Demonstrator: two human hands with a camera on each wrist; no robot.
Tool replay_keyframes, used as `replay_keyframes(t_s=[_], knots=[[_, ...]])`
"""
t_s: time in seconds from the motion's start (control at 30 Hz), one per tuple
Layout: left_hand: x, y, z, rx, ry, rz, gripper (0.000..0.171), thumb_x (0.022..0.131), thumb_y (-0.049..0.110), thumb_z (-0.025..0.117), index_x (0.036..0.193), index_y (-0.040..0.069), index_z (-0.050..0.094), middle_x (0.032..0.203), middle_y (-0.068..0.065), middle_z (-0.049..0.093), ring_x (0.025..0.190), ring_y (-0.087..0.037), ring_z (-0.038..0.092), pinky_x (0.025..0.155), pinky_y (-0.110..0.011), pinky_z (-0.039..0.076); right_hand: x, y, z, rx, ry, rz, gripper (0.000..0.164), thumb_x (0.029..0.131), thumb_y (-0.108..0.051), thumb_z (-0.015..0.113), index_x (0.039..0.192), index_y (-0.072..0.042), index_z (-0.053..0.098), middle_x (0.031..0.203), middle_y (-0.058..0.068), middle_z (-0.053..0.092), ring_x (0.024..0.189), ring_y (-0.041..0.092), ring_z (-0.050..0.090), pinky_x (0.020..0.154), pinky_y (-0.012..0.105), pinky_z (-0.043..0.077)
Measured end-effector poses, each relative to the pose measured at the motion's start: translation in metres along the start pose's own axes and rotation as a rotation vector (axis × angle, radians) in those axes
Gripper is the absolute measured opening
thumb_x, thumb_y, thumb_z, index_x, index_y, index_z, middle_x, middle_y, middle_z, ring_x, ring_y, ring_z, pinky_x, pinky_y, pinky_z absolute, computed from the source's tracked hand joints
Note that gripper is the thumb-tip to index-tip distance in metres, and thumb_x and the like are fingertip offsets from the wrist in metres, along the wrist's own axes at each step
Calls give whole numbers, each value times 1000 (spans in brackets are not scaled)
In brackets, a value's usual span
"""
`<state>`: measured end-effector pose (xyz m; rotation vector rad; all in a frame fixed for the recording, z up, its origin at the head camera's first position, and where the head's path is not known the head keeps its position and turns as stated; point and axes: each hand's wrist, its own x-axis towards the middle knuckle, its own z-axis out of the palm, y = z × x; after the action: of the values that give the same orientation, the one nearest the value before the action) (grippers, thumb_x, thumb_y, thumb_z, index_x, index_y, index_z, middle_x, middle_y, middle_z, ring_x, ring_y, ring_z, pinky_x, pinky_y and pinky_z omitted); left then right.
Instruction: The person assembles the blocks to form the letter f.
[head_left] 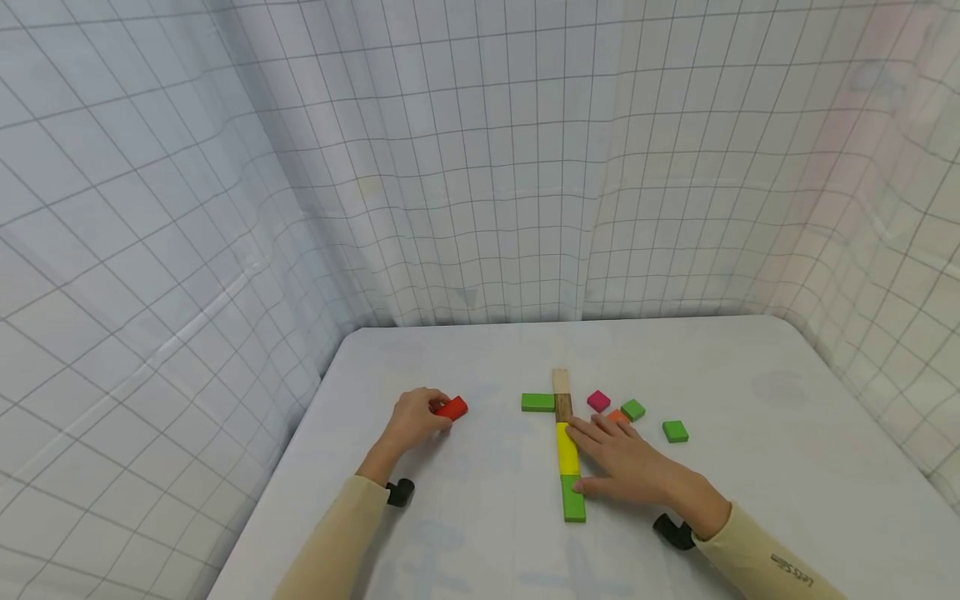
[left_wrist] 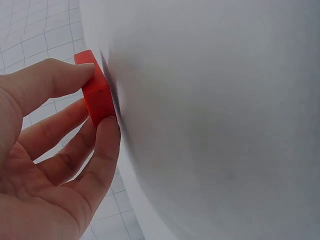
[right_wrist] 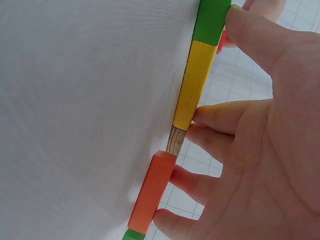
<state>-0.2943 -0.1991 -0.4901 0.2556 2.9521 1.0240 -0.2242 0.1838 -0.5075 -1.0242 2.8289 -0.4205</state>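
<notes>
Between thumb and fingertips, my left hand (head_left: 414,418) pinches a red block (head_left: 454,407) at the table's left side; the left wrist view shows this red block (left_wrist: 97,92) close to the white surface. My right hand (head_left: 626,462) lies with fingers spread, touching a straight row of blocks. That row runs from a green block (head_left: 573,504) nearest me through a yellow block (head_left: 567,450) and a brown wooden block (head_left: 563,408) to a pale block (head_left: 561,381). Its thumb touches the green one. An orange block (head_left: 618,416) is partly hidden by the right fingers.
A green block (head_left: 537,402) extends left from the brown block. Right of the row lie a pink block (head_left: 598,401), a small green block (head_left: 633,409) and another green block (head_left: 676,431). Gridded white curtains (head_left: 487,167) surround the white table (head_left: 480,533).
</notes>
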Motion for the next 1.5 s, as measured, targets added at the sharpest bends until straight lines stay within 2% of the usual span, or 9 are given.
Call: replay_keyframes(t_s=[0.23,0.47,0.73,1.23,1.5], knots=[[4,5,2,-5,24,32,31,81,4,78,112,7,74,98,-4,66,88,-21,59,79,-38,52,0,-1,-1,-4,3,-2,89,93,-65,57,160,-13,30,165,5,26,149,45,19,114,68,15],[9,14,6,-1,41,97,27,85,5,77,112,7,75,97,-3,66,87,-20,60,80,-38,54,1,-2,-1,-6,-6,4,89,93,-66,57,159,-13,31,165,5,26,149,44,19,113,69,16],[11,26,9,8,37,111,28,85,6,77,112,9,75,97,-2,65,88,-20,59,80,-37,53,0,-3,-2,10,-2,-5,88,94,-64,58,159,-12,31,165,4,25,148,44,20,113,69,15],[25,60,23,-17,20,188,28,85,8,73,113,9,75,96,-1,64,89,-21,58,79,-36,52,0,-2,-2,14,-10,17,89,93,-65,57,160,-14,29,166,2,22,149,41,19,114,68,15],[33,81,33,-14,-13,249,31,83,5,71,113,9,75,97,0,64,92,-21,59,76,-33,50,1,1,0,-10,-20,36,91,92,-69,55,160,-17,28,167,-1,21,150,39,19,115,67,15]])
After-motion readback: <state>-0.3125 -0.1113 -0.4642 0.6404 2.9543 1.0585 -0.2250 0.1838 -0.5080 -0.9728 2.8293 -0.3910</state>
